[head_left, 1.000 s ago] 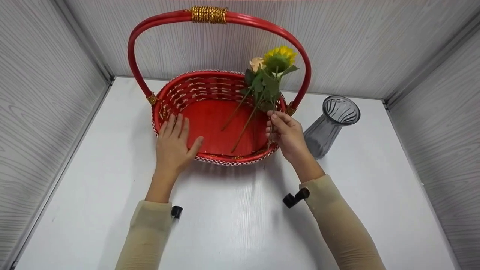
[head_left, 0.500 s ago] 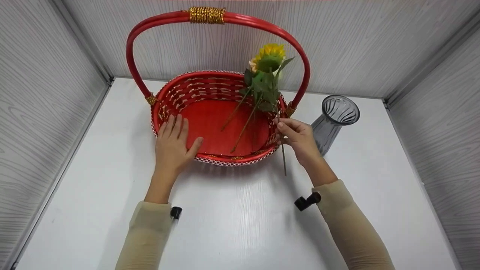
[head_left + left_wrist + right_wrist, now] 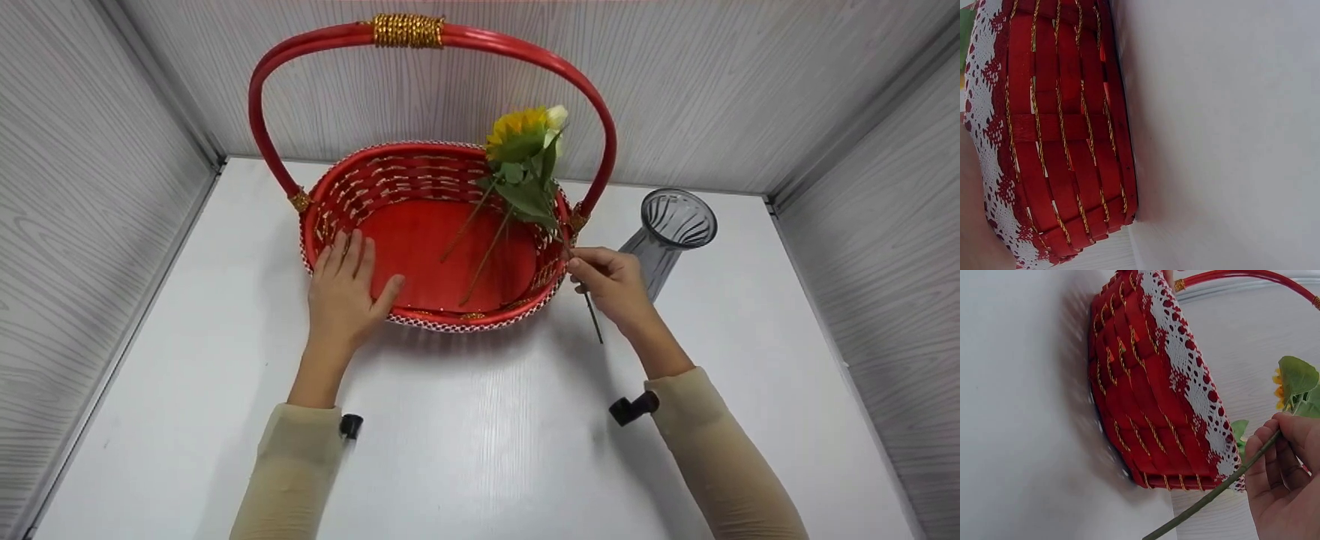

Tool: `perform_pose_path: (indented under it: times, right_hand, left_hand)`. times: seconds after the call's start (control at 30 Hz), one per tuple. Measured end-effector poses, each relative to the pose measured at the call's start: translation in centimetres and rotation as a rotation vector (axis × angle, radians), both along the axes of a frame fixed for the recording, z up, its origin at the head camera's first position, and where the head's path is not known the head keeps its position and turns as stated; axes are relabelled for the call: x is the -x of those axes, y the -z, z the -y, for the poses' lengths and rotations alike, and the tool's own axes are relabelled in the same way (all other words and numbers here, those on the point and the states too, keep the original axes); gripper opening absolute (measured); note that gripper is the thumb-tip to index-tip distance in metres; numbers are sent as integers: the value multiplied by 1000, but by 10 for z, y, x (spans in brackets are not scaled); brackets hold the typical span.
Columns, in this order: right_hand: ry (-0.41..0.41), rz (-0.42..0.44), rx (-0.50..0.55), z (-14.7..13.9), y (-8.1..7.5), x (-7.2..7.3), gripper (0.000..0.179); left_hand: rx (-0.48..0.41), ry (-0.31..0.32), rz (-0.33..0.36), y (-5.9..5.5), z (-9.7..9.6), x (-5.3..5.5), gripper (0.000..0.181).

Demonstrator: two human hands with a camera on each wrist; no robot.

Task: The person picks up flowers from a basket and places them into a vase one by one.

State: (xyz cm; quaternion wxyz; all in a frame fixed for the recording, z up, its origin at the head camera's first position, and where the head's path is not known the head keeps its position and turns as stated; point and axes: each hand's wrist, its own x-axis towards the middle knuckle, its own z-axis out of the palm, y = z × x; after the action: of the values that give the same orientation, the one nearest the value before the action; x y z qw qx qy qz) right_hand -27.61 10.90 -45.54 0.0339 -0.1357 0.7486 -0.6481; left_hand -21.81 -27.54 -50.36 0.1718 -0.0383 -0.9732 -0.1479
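Observation:
A red woven basket (image 3: 420, 319) with a tall arched handle (image 3: 525, 46) stands on the white table. My left hand (image 3: 341, 289) rests on its front left rim, fingers straight and reaching inside. Between thumb and fingers, my right hand (image 3: 611, 281) pinches the stem (image 3: 1216, 492) of a yellow sunflower (image 3: 517, 131) at the basket's right end. That stem slants across the rim, its cut end sticking out over the table. A white flower (image 3: 556, 118) shows behind the sunflower. Two other stems (image 3: 486, 262) lean inside the basket, their upper parts hidden behind the sunflower's leaves.
Right of the basket is a grey ribbed glass vase (image 3: 679, 217), its lower part covered by my right hand. White lace (image 3: 1190, 360) trims the basket's outside rim. Wood-grain panels (image 3: 885, 187) enclose the table at the back and both sides.
My right hand has moved right and a little toward me, drawing the sunflower's stem out past the rim. The sunflower's head has shifted left, covering the peach flower. My left hand stays put.

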Motion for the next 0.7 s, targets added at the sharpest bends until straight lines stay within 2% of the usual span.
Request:
perform_pose_path:
  times: [0.27,0.5,0.7]
  right_hand:
    - [17,-93,-31,-11,3,-2,17]
    - [50,-97,26,-16,5,-6,18]
    - [85,-145,87,-22,9,-10,19]
  left_hand:
    - [-6,2,1,-2,0,-2,80]
    - [7,2,-2,-2,0,-1,80]
    - [2,3,2,0,0,-1,80]
